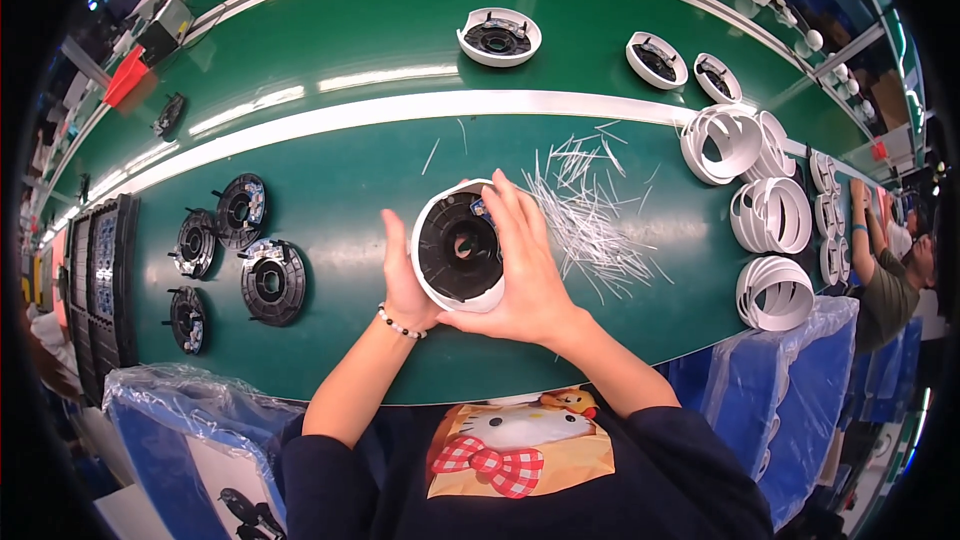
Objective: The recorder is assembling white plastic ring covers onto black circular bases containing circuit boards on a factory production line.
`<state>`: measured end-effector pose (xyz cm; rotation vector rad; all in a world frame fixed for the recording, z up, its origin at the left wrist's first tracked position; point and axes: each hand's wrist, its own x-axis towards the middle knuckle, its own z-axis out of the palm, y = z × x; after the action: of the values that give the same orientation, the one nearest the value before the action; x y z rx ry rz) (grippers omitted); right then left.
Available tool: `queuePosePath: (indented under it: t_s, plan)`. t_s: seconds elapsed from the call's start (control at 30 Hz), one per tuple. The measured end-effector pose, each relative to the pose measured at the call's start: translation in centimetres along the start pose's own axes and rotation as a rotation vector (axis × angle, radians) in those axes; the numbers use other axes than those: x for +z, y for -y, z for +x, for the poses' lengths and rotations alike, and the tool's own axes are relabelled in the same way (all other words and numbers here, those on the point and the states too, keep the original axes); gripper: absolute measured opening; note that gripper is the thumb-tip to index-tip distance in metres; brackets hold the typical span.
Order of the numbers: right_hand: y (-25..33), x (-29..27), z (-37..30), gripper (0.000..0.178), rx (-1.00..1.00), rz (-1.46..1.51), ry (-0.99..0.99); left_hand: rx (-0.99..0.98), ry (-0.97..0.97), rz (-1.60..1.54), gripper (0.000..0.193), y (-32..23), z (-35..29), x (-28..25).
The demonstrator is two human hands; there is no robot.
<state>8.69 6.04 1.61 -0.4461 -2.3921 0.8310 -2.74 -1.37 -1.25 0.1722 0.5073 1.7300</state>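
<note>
White-ringed black disc assembly (440, 250) is held up between both hands over the middle of the worktop (340, 175), toward its near edge, open face up. The left hand (404, 282) cups its left and lower side, thumb pointing up along the rim; its other fingers are mostly hidden behind. The right hand (535, 285) has its fingers (518, 228) extended over the right rim and part of the disc, the thumb at the lower rim, so both grip around the assembly's width.

A loose heap of white strips (590, 225) lies right of the hands. Four black discs (291, 285) lie toward the worktop's left edge, beside a black tray (102, 285). Stacks of white rings (796, 215) stand along the right edge. Beyond the far edge, three similar ringed discs (500, 55) sit on a green surface (390, 30).
</note>
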Motion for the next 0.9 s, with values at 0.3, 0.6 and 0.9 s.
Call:
queuePosePath:
  t_s: [0.3,0.6,0.9]
  plan:
    - [0.0,-2.4,1.4,0.112,-0.066,-0.037,0.290,-0.072,0.097,0.042,0.086,-0.1,-0.5,-1.8]
    - [0.1,0.9,-0.5,0.113,0.121,-0.027,-0.123,0.055,0.021,0.110,0.062,0.1,0.5,0.2]
    - [-3.9,-6.0,0.7,0.088,-0.025,-0.241,-0.338,0.171,-0.290,0.124,0.034,-6.9,9.2,0.4]
